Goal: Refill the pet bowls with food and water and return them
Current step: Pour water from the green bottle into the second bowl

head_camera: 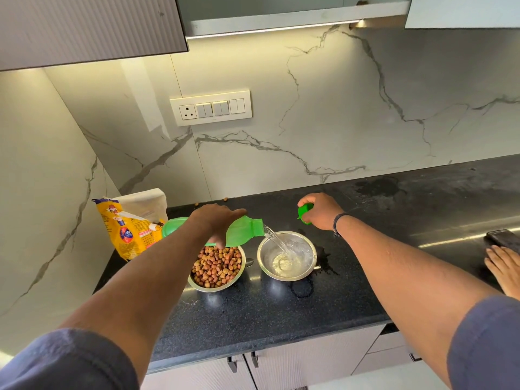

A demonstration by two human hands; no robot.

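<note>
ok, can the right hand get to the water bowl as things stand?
Probably not freely: the right hand is closed on the green cap. The path to the water bowl looks open, but the left hand is pouring from the green bottle into it.

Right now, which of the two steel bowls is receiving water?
The right steel bowl, under the green bottle tilted by the left hand. The left bowl holds brown kibble instead.

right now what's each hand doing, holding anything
Left hand: closed on the green bottle, tipped and pouring water into the steel bowl.
Right hand: closed on the green cap.
</note>
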